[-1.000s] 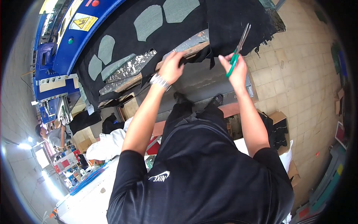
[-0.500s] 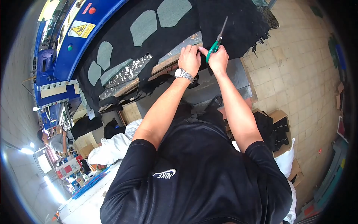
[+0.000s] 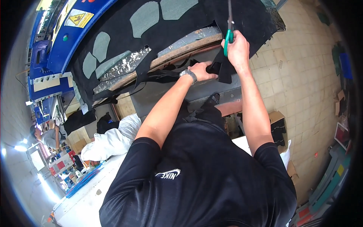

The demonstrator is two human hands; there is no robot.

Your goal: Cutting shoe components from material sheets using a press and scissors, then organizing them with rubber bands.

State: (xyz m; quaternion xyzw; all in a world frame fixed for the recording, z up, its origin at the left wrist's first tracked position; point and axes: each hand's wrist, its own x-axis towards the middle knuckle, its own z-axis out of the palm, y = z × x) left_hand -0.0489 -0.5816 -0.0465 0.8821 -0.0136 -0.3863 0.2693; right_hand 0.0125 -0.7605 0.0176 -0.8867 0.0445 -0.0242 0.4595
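Note:
My right hand (image 3: 239,50) is closed around green-handled scissors (image 3: 228,41), their dark blades pointing away from me over the black fabric (image 3: 249,19). My left hand (image 3: 203,70) is lower, below the front edge of the work surface, thumb and fingers apart. Its fingertips reach a loose dark flap of black fabric (image 3: 225,72) hanging over that edge; whether they touch it is hard to tell. The black sheet has several cut-out openings showing a grey-green surface (image 3: 145,19). Through gaps along the front shows the worn wooden edge (image 3: 177,56).
A blue machine (image 3: 81,28) with a yellow warning label curves along the left. White sacks (image 3: 113,140) lie behind on the left, near another person (image 3: 49,138). A cardboard box (image 3: 278,128) with dark material stands right of me on the tiled floor (image 3: 302,75).
My hands have come apart. The left moved down to the hanging fabric and opened; the right moved up and right with the scissors. A corner of fabric now hangs down at the front edge.

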